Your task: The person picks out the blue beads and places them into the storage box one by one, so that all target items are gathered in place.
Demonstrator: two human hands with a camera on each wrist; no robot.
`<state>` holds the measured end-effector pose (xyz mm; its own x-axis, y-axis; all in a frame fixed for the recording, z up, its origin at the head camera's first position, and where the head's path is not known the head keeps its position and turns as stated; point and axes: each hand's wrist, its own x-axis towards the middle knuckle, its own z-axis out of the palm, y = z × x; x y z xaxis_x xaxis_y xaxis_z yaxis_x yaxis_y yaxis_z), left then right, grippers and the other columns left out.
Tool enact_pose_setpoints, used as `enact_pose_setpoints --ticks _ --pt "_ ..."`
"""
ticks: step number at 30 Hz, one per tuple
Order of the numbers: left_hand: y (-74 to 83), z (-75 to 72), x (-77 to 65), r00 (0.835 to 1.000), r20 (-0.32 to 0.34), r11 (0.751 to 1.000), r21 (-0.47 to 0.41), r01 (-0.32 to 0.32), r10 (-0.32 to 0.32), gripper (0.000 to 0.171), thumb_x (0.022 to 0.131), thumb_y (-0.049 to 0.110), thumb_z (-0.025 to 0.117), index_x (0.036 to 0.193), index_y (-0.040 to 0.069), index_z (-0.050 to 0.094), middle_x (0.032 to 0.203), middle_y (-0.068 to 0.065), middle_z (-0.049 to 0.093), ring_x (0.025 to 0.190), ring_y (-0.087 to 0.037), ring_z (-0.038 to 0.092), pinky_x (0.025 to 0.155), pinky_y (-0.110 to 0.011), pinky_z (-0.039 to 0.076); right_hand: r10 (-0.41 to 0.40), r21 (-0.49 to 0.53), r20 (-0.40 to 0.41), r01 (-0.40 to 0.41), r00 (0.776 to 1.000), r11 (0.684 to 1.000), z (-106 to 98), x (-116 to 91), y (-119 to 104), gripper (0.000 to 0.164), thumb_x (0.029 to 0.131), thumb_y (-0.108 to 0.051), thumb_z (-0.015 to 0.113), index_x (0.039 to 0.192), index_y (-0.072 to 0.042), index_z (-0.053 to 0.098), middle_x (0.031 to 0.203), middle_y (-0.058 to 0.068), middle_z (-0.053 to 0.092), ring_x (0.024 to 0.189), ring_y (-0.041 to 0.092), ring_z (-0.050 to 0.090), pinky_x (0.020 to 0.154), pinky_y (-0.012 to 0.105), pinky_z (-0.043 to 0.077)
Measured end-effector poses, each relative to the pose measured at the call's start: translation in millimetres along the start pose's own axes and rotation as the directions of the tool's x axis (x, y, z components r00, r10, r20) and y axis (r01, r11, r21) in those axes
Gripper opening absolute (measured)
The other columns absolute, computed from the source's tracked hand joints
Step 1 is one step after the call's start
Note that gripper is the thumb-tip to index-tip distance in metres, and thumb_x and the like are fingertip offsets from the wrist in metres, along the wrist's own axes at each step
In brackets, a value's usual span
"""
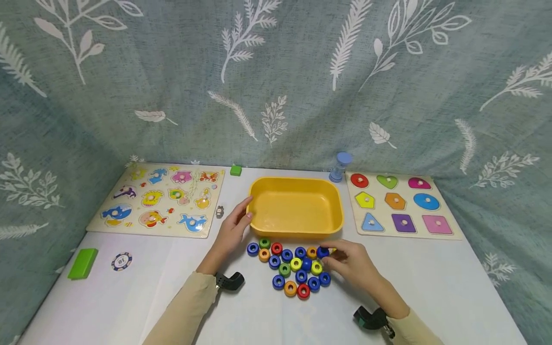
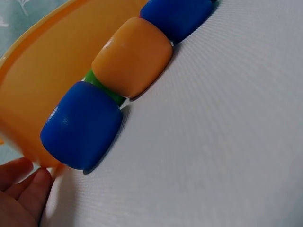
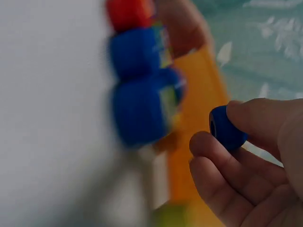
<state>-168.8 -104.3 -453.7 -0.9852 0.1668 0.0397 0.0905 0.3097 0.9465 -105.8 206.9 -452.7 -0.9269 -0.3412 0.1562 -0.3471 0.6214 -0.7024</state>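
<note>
A blue bead is pinched between the thumb and fingers of the right hand, at the right end of a loose cluster of beads in front of a yellow tray; the right wrist view shows its hole turned partly to the camera. The cluster mixes blue, orange, red, green and yellow beads, many touching their neighbours, most with the hole facing up. The left hand lays relaxed fingers against the left end of the tray, grasping no bead. Left of that hand, a small grey figure lies just beside a wooden animal puzzle board, with a small green block near the board's far right corner. To the right of the tray lies a shape puzzle board, and a blue sand timer stands by its far left corner. Nearer the left edge of the white-covered desk are a larger green block and a round chip. A grey-green cloth with white leaf prints hangs behind.
</note>
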Motion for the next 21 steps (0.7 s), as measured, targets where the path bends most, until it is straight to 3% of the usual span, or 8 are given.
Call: enact_pose_setpoints --ticks 4,7,14,21 --pt "-0.5 -0.5 -0.9 1.0 -0.006 1.0 -0.006 0.003 -0.004 0.048 0.104 0.018 0.044 0.15 0.011 0.036 0.157 -0.012 0.034 0.143 -0.032 0.036 0.117 -0.043 0.034 -0.058 0.055 -0.003 0.058 0.998 0.997 -3 24 -28 0.032 0.083 -0.009 0.075 0.115 -0.005 0.07 0.108 0.006 0.073 0.084 0.009 0.069 0.075 0.017 0.058" --pt "-0.1 -1.1 -0.2 1.0 -0.002 1.0 -0.013 -0.002 0.002 0.048 0.103 0.017 0.045 0.15 0.01 0.037 0.157 -0.013 0.034 0.142 -0.033 0.037 0.117 -0.044 0.034 -0.049 0.076 -0.021 0.051 0.999 0.996 3 50 -47 0.033 0.084 -0.011 0.075 0.116 -0.006 0.07 0.109 0.006 0.072 0.085 0.012 0.069 0.076 0.02 0.059" --pt "-0.3 -2.6 0.8 1.0 0.01 0.999 -0.039 0.008 -0.008 0.048 0.103 0.018 0.045 0.15 0.012 0.037 0.157 -0.011 0.034 0.141 -0.033 0.04 0.117 -0.044 0.035 0.105 0.093 -0.027 -0.102 0.994 0.99 36 114 -62 0.035 0.086 -0.016 0.074 0.12 -0.012 0.069 0.115 0.003 0.071 0.083 0.011 0.067 0.074 0.023 0.059" --pt "-1.9 -3.3 -0.5 1.0 0.007 0.999 -0.054 0.008 -0.008 0.047 0.103 0.017 0.045 0.149 0.013 0.038 0.157 -0.011 0.036 0.14 -0.033 0.041 0.117 -0.044 0.035 0.18 0.053 -0.01 -0.179 0.984 0.982 55 145 -61 0.034 0.086 -0.018 0.074 0.119 -0.011 0.069 0.116 0.004 0.072 0.079 0.013 0.065 0.07 0.022 0.057"
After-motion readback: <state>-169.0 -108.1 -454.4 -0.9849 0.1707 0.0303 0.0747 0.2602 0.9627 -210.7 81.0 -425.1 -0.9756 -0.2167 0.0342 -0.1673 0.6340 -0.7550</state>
